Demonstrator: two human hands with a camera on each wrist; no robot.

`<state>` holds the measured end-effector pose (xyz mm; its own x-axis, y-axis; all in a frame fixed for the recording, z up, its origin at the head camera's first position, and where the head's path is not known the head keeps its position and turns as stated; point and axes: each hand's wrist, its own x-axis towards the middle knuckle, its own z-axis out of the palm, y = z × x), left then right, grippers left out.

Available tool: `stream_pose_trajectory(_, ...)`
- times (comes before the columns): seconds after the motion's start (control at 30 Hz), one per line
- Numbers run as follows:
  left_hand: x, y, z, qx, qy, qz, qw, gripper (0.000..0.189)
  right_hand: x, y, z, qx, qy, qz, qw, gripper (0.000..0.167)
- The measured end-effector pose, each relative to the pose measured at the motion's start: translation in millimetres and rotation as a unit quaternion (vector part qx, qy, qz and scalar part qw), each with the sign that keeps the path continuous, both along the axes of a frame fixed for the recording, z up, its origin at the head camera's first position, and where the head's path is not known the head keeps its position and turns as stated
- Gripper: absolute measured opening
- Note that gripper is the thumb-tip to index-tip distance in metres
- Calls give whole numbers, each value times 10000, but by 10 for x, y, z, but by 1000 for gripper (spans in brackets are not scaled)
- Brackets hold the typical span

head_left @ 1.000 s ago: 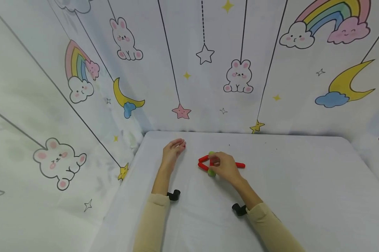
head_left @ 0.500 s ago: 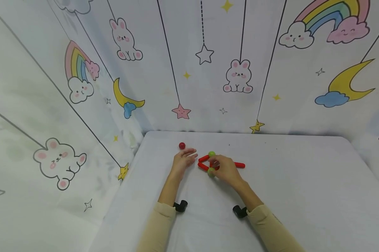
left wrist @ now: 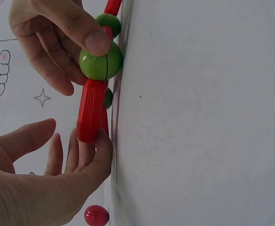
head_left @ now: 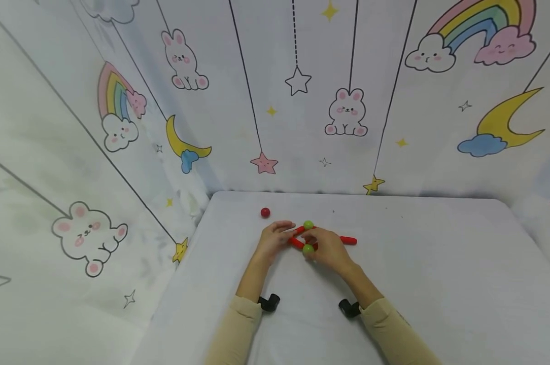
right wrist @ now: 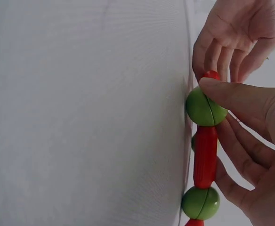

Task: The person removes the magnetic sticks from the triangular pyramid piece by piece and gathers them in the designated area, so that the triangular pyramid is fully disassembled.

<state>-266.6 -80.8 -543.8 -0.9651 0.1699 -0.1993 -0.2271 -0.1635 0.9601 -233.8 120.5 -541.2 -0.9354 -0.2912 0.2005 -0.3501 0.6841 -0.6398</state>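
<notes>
Red rods (head_left: 297, 243) joined by green balls lie on the table as a pointed figure. My right hand (head_left: 329, 248) pinches the near green ball (left wrist: 100, 66), its thumb pressed on top. From that ball a ribbed red rod (left wrist: 91, 113) runs toward my left hand (head_left: 275, 241). The left fingertips touch the rod's end, while the left thumb stands apart with a gap. Another green ball (head_left: 308, 224) sits at the far side. In the right wrist view, a ribbed red rod (right wrist: 205, 157) links the pinched ball to a further green ball (right wrist: 201, 203). My right hand hides the figure's middle.
A loose red ball (head_left: 265, 212) lies behind my left hand. One red rod (head_left: 349, 240) sticks out to the right of the figure. The white table (head_left: 416, 284) ends at a patterned curtain (head_left: 302, 126) at the back and left.
My left hand has let go of the red ball, which stays on the table, and has moved right to the rods' end. The right hand stays at the figure, its fingers slightly shifted.
</notes>
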Motion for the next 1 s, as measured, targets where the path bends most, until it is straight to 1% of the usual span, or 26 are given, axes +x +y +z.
stream_pose_trajectory(0.13,-1,21,-32,-66,100,-18,9999,38,5,2,-22,-24,53,-8,10000,52)
stream_pose_trajectory(0.27,2,34,-50,-128,158,-135,9997,39,12,0,-20,-65,187,10,9998,53)
stream_pose_trajectory(0.47,9,33,-54,-215,150,-322,9991,41,-18,-2,-36,-61,556,343,9978,56)
stream_pose_trajectory(0.63,3,42,-37,-240,126,-345,9990,40,-36,-3,-24,213,719,527,9958,53)
stream_pose_trajectory(0.73,-6,46,-45,-228,124,-366,9990,40,-35,-3,-12,429,744,559,9947,52)
stream_pose_trajectory(0.8,-13,44,-57,-218,113,-369,9990,40,-33,0,-7,484,752,585,9943,53)
stream_pose_trajectory(1.0,-15,26,-53,-188,-72,-277,9994,39,-44,20,-9,367,513,588,9963,57)
